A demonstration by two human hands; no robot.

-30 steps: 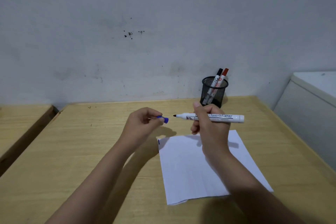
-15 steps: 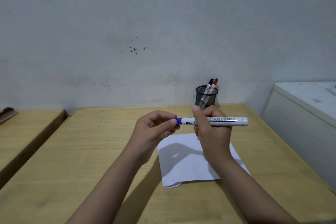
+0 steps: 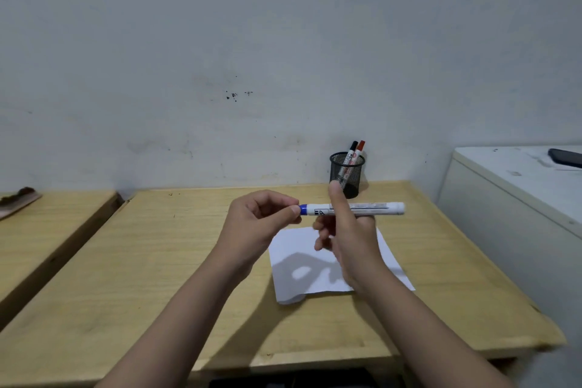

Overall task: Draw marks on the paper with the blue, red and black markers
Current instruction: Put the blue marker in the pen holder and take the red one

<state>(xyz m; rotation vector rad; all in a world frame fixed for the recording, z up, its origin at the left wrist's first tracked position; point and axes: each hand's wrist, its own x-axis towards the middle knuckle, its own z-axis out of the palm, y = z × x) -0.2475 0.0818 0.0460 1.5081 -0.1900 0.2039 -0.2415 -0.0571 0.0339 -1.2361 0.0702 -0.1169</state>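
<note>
I hold the blue marker (image 3: 378, 209) level above the table, its white barrel pointing right. My left hand (image 3: 261, 224) pinches the blue cap (image 3: 303, 209) at the marker's left end. My right hand (image 3: 348, 230) has the thumb over the barrel's middle, with its fingers loosely spread below. Under both hands lies the white paper (image 3: 296, 264), flat on the wooden table (image 3: 141, 261). The black marker (image 3: 352, 149) and the red marker (image 3: 360, 149) stand in a black mesh pen cup (image 3: 346, 175) at the table's back edge.
A second wooden table (image 3: 41, 230) stands to the left, with a gap between. A white cabinet (image 3: 510, 198) rises at the right with a dark phone (image 3: 565, 157) on top. The wall is right behind the pen cup.
One second ago the cap was off in my left hand and the tip was bare. The cap now sits on the marker's tip. My right fingers have loosened, and the camera has tilted up.
</note>
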